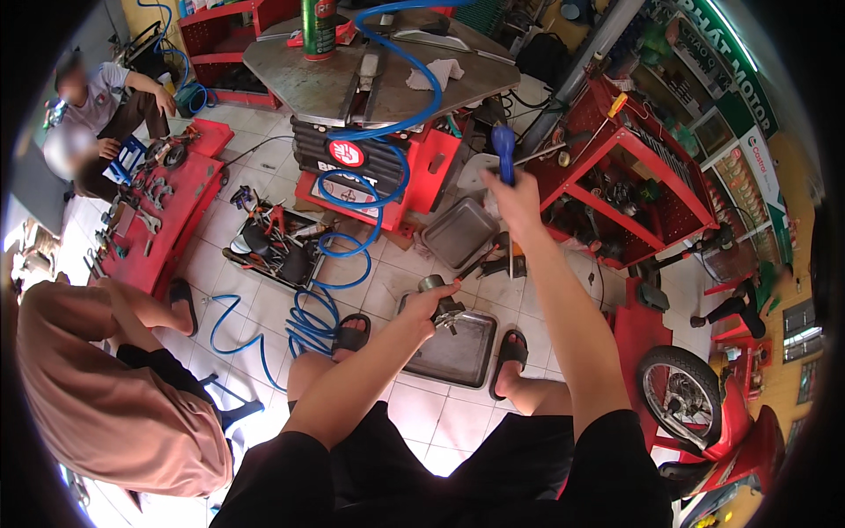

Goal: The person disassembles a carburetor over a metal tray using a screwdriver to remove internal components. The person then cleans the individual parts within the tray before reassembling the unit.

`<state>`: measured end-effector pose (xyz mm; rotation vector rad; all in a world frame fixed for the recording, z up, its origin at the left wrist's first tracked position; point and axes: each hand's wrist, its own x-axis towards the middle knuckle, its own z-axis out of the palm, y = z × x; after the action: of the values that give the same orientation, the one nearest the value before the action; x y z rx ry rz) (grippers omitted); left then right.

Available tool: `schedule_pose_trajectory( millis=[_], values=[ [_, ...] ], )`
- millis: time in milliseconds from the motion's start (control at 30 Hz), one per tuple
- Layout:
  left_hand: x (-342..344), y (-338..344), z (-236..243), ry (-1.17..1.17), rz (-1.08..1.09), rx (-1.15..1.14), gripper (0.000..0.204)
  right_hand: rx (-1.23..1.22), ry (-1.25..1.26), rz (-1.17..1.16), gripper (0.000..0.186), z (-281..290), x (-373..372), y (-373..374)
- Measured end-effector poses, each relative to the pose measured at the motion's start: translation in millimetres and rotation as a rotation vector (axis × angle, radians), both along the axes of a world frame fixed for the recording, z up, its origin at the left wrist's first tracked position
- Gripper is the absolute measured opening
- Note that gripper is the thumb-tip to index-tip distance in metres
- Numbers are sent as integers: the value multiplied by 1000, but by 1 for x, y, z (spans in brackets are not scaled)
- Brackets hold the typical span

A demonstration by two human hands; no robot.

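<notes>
My left hand (421, 315) is closed around a grey metal part (432, 283) with a rounded, cylinder-like body and small projections below; it looks like a carburetor, though my fingers hide some of it. It is held above a shallow metal tray (485, 374) on the floor between my feet. Higher and to the right, my right hand (517, 204) grips a screwdriver by its blue handle (503, 148). The handle's end points up and the thin shaft shows below my hand, apart from the metal part.
A second metal tray (460, 231) lies ahead. Left of it are a tool box (273, 251) full of tools and a coiled blue hose (312, 326). A red tool cart (634, 229) and a motorbike wheel (678, 396) stand right. Two people sit at left beside a red platform (180, 231).
</notes>
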<state>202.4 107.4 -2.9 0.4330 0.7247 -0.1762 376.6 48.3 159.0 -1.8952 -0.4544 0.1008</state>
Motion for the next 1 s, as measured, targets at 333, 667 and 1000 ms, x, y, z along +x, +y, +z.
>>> schedule_pose_trajectory(
  millis=[333,667,1000],
  values=[
    [-5,14,6,21,269,18,36,299,73,100,11,-56,-35,-26],
    [-25,12,37,164,247,116,35,684,877,-407,39,-177,-118,-202],
    [-15,-9,8,258,175,293,44,439,678,-102,30,-159,-113,-149]
  ],
)
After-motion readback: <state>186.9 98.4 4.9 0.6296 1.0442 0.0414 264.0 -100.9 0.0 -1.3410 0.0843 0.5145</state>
